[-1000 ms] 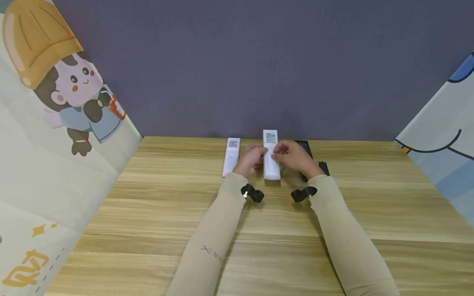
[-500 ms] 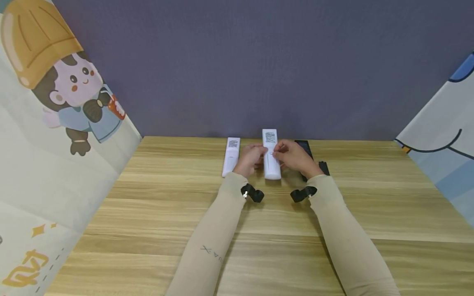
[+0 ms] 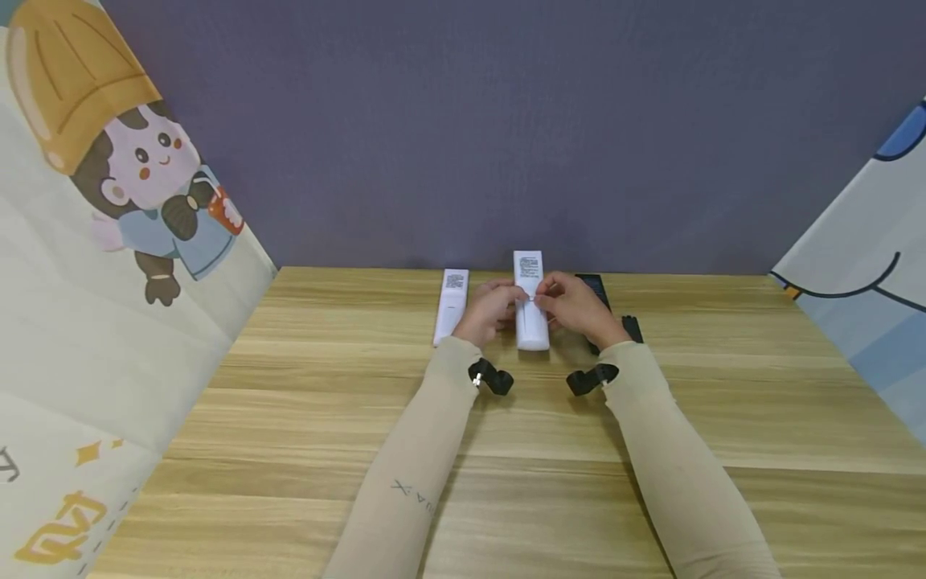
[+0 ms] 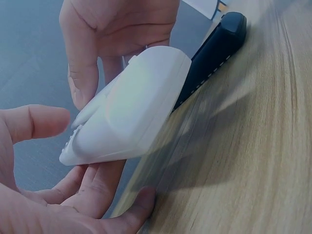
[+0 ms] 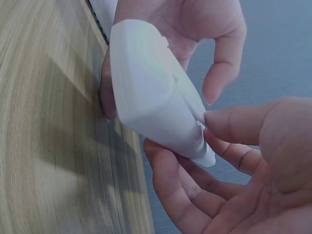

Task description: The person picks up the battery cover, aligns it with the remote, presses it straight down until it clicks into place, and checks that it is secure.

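Remote (image 3: 532, 328) held in curled fingers of left hand (image 3: 492, 312) and right hand (image 3: 575, 310); right thumb's at its cover (image 5: 191, 100), pinching maybe, hard to see.

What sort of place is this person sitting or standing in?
Probably a small work booth set up indoors, though I can't be sure: a wood-grain tabletop meets a plain dark panel at the back, and a cartoon-printed sheet lines the left side.

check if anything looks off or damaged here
The battery cover on the held white remote control looks askew: its end by the right hand appears raised instead of lying flush. Nothing looks spilled or broken.
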`<state>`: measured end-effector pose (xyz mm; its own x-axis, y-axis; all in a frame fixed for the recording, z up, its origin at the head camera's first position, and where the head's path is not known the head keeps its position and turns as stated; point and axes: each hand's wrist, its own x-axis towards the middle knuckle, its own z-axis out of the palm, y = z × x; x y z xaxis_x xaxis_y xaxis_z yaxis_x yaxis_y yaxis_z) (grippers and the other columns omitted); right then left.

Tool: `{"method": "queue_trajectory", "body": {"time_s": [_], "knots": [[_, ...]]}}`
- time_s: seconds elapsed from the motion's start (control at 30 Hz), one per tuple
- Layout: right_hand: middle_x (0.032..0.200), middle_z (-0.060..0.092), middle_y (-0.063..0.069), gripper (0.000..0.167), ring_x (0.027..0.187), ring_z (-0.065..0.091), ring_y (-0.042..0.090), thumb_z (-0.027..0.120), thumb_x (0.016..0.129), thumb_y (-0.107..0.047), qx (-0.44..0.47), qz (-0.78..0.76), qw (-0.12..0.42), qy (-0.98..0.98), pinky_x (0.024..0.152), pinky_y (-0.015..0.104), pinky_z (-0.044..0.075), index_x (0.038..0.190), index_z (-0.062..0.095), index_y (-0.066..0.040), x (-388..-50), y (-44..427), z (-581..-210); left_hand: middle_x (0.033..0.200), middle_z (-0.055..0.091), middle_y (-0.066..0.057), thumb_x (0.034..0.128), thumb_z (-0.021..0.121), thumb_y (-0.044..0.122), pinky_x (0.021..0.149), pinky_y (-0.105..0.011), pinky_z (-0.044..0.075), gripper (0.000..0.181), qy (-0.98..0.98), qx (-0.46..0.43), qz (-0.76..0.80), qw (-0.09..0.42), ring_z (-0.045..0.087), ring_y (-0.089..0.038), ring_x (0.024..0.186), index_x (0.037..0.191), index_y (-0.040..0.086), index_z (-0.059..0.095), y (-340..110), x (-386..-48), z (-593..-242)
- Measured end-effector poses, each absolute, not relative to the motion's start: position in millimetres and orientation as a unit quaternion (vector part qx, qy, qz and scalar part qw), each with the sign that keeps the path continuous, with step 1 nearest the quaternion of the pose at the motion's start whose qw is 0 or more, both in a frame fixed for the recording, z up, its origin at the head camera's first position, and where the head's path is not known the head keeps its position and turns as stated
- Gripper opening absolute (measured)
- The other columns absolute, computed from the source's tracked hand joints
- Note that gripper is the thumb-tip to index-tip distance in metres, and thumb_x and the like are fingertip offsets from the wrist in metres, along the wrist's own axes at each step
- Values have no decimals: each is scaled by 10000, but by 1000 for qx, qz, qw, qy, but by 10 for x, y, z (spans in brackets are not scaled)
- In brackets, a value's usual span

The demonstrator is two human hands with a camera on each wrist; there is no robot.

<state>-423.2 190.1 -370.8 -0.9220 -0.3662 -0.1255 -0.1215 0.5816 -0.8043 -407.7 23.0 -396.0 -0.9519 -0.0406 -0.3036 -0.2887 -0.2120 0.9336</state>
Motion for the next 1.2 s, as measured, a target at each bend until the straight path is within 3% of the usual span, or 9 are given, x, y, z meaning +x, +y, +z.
{"method": "queue_trajectory", "body": {"time_s": [0.23,0.53,0.77,0.97,1.2], "knots": [[1267,609,190,197,985,665,297,533,1057,-191,-134,-433,141,880,843,486,600,1210,545,-67,-4209,1868,-3698,1044,729,-73,857,697,54,769,-329,528,473,626,-130,765,79,669,-172,787,1322,95,622,201,-4066,-3963],[1250,613,182,194,972,654,283,534,1058,-194,-129,-431,133,883,835,474,597,1206,551,-69,-4182,1813,-3694,1084,729,-93,860,691,32,793,-339,540,472,619,-128,771,78,673,-168,785,1324,86,625,166,-4043,-3952],[1190,621,178,183,936,649,262,535,1058,-180,-124,-432,126,885,824,462,599,1198,558,-63,-4181,1802,-3711,1094,719,-85,866,690,8,785,-358,540,705,626,-119,767,74,674,-212,822,1504,243,501,147,-4022,-3943],[1231,618,187,201,950,653,275,533,1062,-183,-124,-432,126,885,830,458,597,1215,551,-54,-4180,1814,-3709,1114,732,-94,863,694,-14,837,-387,582,746,632,-115,763,73,709,-235,862,1484,359,519,148,-4009,-3927],[1249,619,192,201,952,656,268,537,1058,-180,-120,-435,124,884,826,450,595,1214,550,-54,-4181,1807,-3717,1143,709,-95,853,694,-39,832,-372,577,769,638,-116,758,72,687,-222,839,1473,384,530,144,-4008,-3919]]}}
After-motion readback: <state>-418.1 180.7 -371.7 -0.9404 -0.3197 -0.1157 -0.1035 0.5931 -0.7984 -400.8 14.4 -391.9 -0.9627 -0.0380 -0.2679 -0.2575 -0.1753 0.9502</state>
